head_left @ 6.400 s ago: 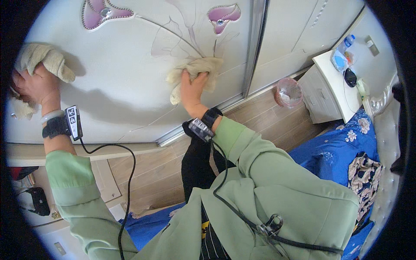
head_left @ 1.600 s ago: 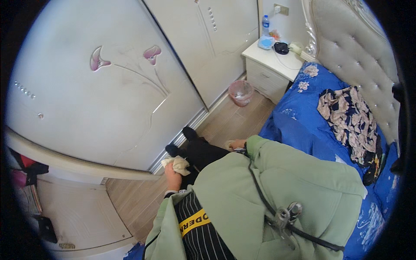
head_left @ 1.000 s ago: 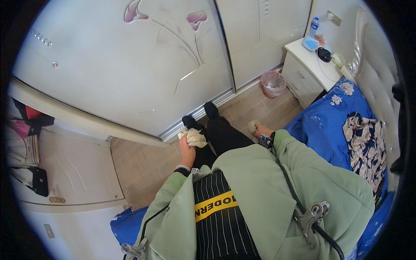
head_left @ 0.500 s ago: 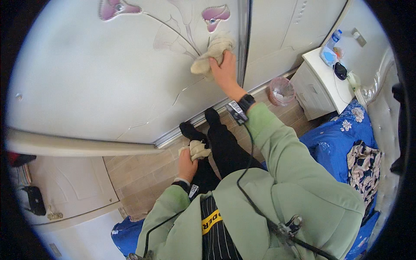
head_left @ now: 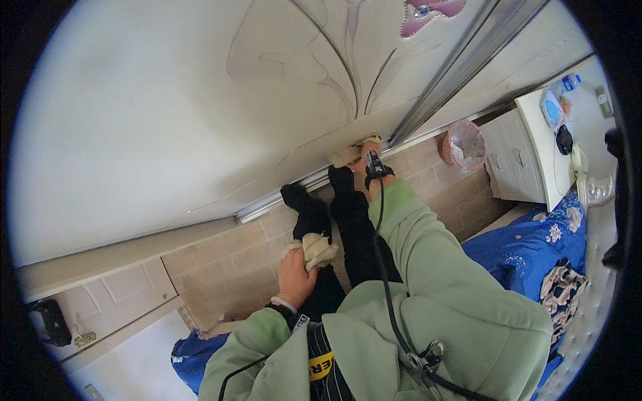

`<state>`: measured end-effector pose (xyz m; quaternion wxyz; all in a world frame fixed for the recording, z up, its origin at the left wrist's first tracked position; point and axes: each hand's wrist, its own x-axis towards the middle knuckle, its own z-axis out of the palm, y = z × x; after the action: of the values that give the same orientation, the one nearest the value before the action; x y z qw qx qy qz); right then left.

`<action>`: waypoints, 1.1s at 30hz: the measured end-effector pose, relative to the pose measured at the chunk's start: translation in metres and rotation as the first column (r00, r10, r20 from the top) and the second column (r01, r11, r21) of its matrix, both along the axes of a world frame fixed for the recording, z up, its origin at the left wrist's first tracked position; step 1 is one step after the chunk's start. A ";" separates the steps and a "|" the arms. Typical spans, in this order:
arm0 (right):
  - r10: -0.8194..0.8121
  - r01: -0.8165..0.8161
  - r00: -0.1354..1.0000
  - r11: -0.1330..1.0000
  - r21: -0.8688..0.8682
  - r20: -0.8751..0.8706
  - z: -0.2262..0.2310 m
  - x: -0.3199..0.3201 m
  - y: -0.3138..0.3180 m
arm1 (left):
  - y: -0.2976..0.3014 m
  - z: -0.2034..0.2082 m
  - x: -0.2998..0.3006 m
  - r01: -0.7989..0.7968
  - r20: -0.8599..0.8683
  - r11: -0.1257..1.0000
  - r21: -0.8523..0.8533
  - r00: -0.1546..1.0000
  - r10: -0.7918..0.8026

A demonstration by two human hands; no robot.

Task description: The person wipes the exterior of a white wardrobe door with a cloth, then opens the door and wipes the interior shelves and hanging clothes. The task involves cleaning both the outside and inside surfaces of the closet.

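Note:
My right hand (head_left: 363,160) reaches down to the bottom of the white wardrobe door (head_left: 167,134), closed on a cream cloth (head_left: 346,156). That cloth lies against the door's lower part, just beyond my feet; the wrist and a small device strapped there hide some of the fingers. My left hand (head_left: 295,277) grips a second cream cloth (head_left: 317,250), bunched up over my left leg and away from the door. Raised flower decorations with a purple jewelled petal (head_left: 431,13) run across the door panel.
To the right of the door's metal frame stands a pink wastebasket (head_left: 461,145), beside a white nightstand (head_left: 515,160) with a bottle and small items. A bed with blue floral bedding (head_left: 515,247) lies at the right. A white cabinet (head_left: 110,297) is at the left.
My right hand has moved the cloth down the door from the flower decoration to the lower edge. My left hand still holds its cloth, slightly further right. The view has shifted.

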<state>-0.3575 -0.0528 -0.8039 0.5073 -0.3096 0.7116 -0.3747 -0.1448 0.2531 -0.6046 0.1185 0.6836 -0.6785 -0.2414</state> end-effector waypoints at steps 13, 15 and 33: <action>0.180 -0.302 0.675 0.952 -0.045 -0.716 -0.014 -0.071 -0.027 | 0.000 0.002 -0.008 -0.100 0.016 0.994 0.048 0.995 0.099; 0.182 -0.335 0.619 0.941 -0.047 -0.764 -0.016 -0.018 -0.007 | -0.001 0.001 -0.008 -0.079 -0.006 0.996 0.047 0.997 0.080; 0.325 -0.611 0.654 0.759 -0.224 -0.683 0.026 -0.010 0.004 | 0.006 -0.002 0.000 -0.107 -0.067 0.994 0.029 0.992 0.109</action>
<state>-0.3679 -0.0490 -0.7781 0.2501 -0.6950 0.6238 -0.2555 -0.1449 0.2587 -0.6067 0.1461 0.7120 -0.6330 -0.2665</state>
